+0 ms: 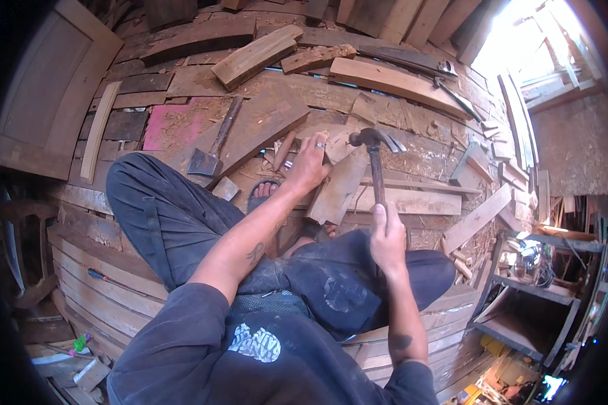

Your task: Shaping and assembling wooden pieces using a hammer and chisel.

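Note:
My right hand [388,239] grips a claw hammer [377,169] by its long dark handle, head up beside a wood block [339,183]. My left hand [309,164] has its fingers bent at the upper left end of that block, round something I cannot make out, near a pale wood piece [338,135]. Left of it lie a short rounded wooden piece [284,150] and a broad plank [263,121]. An axe-like tool with a flat metal head [203,162] rests on the plank's left side. My sandalled foot [263,189] shows below my left hand.
Boards [398,88], offcuts and shavings cover much of the plank floor. A green-handled tool [456,98] lies at upper right. A panelled door [47,81] stands left, a screwdriver [98,275] lies on slats below it, and a cluttered metal shelf unit [534,297] stands right.

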A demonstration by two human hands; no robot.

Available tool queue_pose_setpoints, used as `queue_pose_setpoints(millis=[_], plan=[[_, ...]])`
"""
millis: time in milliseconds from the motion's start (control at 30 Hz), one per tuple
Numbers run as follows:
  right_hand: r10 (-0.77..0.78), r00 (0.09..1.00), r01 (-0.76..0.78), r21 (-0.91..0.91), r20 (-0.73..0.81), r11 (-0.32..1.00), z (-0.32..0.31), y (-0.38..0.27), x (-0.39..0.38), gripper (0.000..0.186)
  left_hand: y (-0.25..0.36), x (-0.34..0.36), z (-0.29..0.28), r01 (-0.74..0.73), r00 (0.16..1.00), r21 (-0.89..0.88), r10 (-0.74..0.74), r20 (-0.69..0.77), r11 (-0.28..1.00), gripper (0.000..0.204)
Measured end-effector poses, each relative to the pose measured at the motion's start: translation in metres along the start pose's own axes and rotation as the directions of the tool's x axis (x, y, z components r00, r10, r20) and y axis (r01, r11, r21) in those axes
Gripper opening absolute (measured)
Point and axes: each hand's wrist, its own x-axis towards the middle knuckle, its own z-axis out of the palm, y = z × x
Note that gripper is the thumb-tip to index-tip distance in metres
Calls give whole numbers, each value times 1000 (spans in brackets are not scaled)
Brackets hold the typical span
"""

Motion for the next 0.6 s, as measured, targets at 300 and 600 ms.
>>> queue_pose_setpoints(millis=[300, 600], plan=[[-381, 815, 556, 401, -437, 728, -100, -116, 6, 44, -5, 3, -4, -2, 1000, 73, 4, -28, 997, 72], [-244, 963, 226, -151, -114, 962, -18, 10, 6, 39, -1, 8, -5, -16, 1000, 184, 15, 7, 983, 71]])
